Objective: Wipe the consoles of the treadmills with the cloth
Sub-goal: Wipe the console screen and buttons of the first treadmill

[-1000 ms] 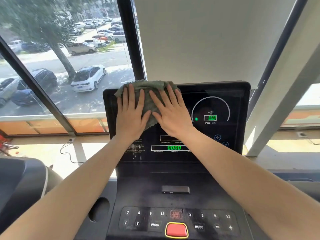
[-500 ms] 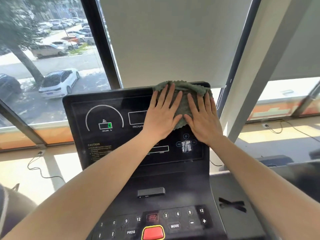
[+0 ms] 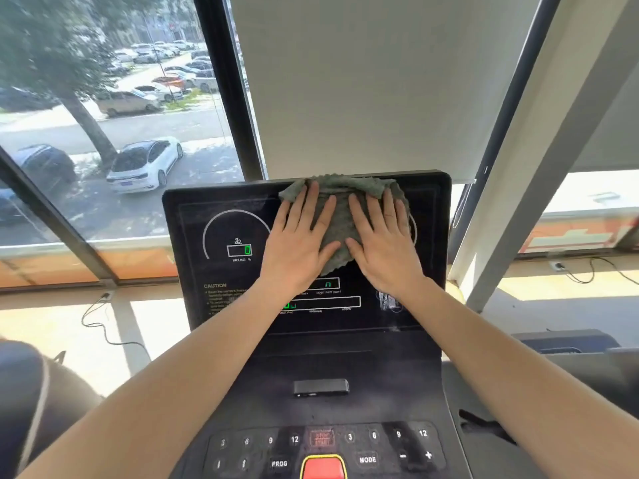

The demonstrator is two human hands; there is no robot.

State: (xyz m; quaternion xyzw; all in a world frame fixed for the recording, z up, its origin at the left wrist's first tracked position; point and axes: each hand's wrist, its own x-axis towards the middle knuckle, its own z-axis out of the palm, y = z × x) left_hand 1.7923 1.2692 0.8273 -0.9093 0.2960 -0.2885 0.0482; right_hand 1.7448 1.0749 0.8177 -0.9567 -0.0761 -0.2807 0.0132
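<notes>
Grey-green cloth [image 3: 340,216], black console [image 3: 221,305], red button [image 3: 323,468]

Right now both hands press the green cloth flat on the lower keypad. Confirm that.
Wrong place. The head view shows the left hand and right hand pressing the green cloth flat on the upright display panel, near its top edge; the lower keypad is untouched.

Close head view, downward over console [image 3: 193,271]
</notes>
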